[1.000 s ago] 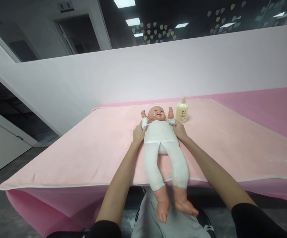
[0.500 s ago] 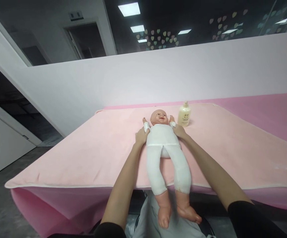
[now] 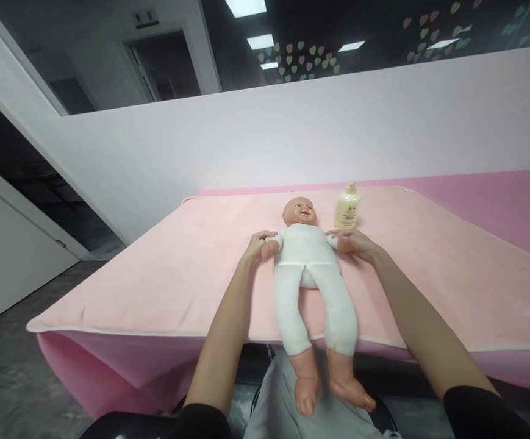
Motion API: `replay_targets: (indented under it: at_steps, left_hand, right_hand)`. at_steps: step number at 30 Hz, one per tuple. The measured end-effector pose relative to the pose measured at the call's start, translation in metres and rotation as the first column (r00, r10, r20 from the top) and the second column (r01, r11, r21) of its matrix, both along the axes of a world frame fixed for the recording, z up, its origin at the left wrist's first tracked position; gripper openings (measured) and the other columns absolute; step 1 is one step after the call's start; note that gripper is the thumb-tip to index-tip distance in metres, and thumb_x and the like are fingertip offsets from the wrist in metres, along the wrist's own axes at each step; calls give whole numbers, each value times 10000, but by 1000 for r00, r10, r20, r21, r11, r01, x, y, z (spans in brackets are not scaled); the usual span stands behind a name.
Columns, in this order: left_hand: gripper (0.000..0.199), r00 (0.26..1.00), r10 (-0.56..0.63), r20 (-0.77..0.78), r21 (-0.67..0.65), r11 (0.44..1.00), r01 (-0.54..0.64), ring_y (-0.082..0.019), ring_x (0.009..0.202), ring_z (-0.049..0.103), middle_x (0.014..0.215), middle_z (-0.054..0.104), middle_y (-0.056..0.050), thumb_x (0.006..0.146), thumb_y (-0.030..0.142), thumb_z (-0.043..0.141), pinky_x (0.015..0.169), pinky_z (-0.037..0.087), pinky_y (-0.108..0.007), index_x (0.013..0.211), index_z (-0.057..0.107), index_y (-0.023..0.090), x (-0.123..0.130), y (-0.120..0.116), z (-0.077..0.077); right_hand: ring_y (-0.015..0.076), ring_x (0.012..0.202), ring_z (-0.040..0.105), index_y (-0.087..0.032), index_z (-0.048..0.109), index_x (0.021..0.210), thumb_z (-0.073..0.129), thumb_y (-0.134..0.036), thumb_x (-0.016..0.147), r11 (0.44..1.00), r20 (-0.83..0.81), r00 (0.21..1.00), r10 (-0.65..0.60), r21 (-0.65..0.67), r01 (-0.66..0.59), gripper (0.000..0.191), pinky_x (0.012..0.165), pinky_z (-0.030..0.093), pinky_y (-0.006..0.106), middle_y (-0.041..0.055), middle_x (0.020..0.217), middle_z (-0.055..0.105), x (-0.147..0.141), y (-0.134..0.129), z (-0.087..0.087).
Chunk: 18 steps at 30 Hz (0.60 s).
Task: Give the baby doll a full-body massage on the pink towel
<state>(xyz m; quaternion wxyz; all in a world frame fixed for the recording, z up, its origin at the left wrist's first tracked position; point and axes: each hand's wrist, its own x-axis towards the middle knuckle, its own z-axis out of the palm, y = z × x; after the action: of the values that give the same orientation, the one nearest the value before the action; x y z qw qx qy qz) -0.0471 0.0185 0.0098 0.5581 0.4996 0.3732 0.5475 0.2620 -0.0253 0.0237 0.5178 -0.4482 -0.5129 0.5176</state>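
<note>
A baby doll [image 3: 307,246] with a white cloth body lies on its back, its head toward the wall and its feet hanging past the table's near edge. My left hand [image 3: 256,246] is closed around the doll's arm on the left side. On the other side my right hand [image 3: 357,242] has its fingers around the doll's other arm. Both doll arms now point outward and down, their hands partly hidden by mine. A pale yellow pump bottle [image 3: 347,207] stands upright just beyond my right hand.
A light pink blanket [image 3: 155,274] covers the table over a darker pink cloth [image 3: 497,201]. Behind it rises a white wall [image 3: 292,134] with a dark window above. A white door [image 3: 13,244] is at the left.
Both doll arms have swung from raised beside the head to lowered at the sides, moved by my hands. My right hand has shifted outward. The camera view has tilted slightly.
</note>
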Motion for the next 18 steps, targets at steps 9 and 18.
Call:
replay_targets:
  at_steps: [9, 18]
  left_hand:
    - [360, 997, -73, 33, 28, 997, 72, -177, 798, 611, 908, 702, -70, 546, 237, 715, 758, 463, -310, 897, 724, 159, 5, -9, 8]
    - [380, 949, 205, -238, 87, 978, -189, -113, 567, 470, 569, 546, 2, 690, 512, 652, 518, 328, -230, 660, 656, 133, 15, 9, -10]
  right_hand:
    - [204, 892, 654, -165, 727, 843, 723, -135, 529, 999, -118, 992, 36, 3, -36, 315, 853, 518, 340, 68, 976, 705, -1, 6, -7]
    - [151, 697, 602, -137, 685, 718, 707, -367, 690, 960, 78, 958, -276, -18, 278, 233, 669, 489, 268, 45, 750, 682, -17, 22, -15]
